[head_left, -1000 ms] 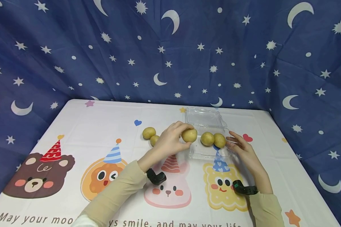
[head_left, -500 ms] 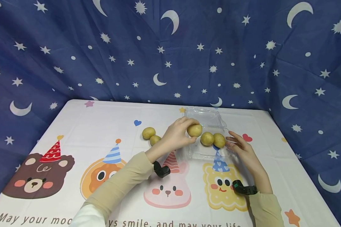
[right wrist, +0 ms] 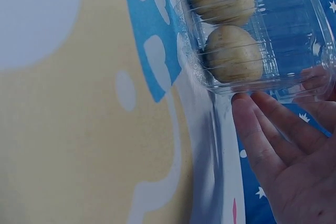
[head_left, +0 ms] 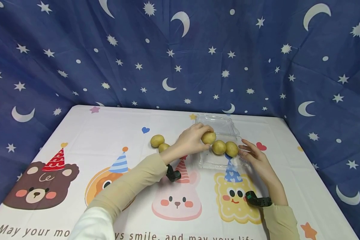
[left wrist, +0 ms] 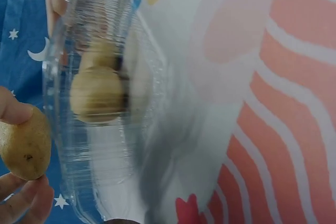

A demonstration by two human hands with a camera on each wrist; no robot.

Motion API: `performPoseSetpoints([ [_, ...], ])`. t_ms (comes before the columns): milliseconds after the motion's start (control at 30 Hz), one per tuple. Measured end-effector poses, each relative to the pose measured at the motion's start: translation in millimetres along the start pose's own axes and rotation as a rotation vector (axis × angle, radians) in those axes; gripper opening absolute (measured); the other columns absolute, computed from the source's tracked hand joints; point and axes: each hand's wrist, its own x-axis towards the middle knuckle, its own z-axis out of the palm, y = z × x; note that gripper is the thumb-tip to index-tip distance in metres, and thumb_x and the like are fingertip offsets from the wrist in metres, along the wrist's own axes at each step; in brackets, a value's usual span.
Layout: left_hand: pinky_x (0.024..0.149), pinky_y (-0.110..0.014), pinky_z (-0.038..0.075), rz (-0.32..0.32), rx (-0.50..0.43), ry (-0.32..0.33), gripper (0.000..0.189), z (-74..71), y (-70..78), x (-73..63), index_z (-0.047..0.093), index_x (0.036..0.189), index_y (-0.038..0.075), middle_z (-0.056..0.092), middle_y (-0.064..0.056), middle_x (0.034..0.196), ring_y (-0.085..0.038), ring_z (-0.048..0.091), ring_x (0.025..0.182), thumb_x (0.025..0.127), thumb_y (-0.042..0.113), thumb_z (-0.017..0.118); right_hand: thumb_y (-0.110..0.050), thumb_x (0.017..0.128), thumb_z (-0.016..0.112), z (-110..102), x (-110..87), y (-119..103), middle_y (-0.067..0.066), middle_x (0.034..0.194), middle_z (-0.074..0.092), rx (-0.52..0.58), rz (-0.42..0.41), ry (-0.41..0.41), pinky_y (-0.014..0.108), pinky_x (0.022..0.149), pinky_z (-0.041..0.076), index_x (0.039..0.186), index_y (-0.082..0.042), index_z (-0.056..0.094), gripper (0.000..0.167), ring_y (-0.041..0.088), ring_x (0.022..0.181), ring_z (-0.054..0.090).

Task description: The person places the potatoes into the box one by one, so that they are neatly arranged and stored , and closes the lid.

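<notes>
In the head view my left hand (head_left: 190,141) holds a yellow potato (head_left: 209,137) between thumb and fingers, above the left part of a clear plastic clamshell box (head_left: 207,161). The left wrist view shows that potato (left wrist: 29,148) outside the box wall, at rim height. Two more potatoes, a left one (head_left: 218,147) and a right one (head_left: 232,149), lie side by side inside the box. My right hand (head_left: 258,160) rests with extended fingers against the box's right end; its fingertips (right wrist: 242,103) are right at the wall in the right wrist view.
Two loose potatoes, one farther back (head_left: 157,140) and one partly behind the left wrist (head_left: 163,147), lie on the printed white tablecloth (head_left: 123,125). The box's clear lid (head_left: 216,124) lies folded back behind it. A blue star-patterned curtain (head_left: 108,60) hangs behind the table.
My left hand has moved right and slightly back with its potato, from the box's left edge to over the box, close to the two potatoes inside. The right hand has stayed in place.
</notes>
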Motion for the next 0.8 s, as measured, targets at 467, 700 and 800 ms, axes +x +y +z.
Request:
performPoseSetpoints([
  [467,0.072,-0.029,0.048,0.041,0.101,-0.046,0.047,9.7,-5.6,7.8,0.060,0.120,0.025,0.058,0.000,0.109,-0.014,0.055,0.096,0.076,0.028,0.076,-0.018,0.101,0.045,0.1,0.2,0.6,0.029,0.139,0.046,-0.011,0.010,-0.001,0.004,0.086,0.041,0.150,-0.007,0.029,0.053,-0.011,0.104,0.055],
  [700,0.075,-0.029,0.046,0.060,0.150,-0.084,0.044,11.4,-4.2,10.0,0.060,0.119,0.024,0.058,0.000,0.106,-0.014,0.055,0.093,0.077,0.028,0.075,-0.017,0.101,0.045,0.2,0.1,0.8,0.029,0.139,0.046,-0.008,0.005,0.000,0.004,0.086,0.041,0.150,-0.007,0.029,0.052,-0.012,0.104,0.054],
  [800,0.075,-0.029,0.045,0.062,0.163,-0.085,0.045,12.6,-4.1,10.2,0.060,0.119,0.024,0.058,0.000,0.106,-0.014,0.054,0.093,0.077,0.028,0.075,-0.018,0.101,0.045,0.0,0.1,0.5,0.029,0.139,0.046,-0.012,0.007,0.000,0.004,0.086,0.041,0.150,-0.007,0.029,0.053,-0.013,0.105,0.053],
])
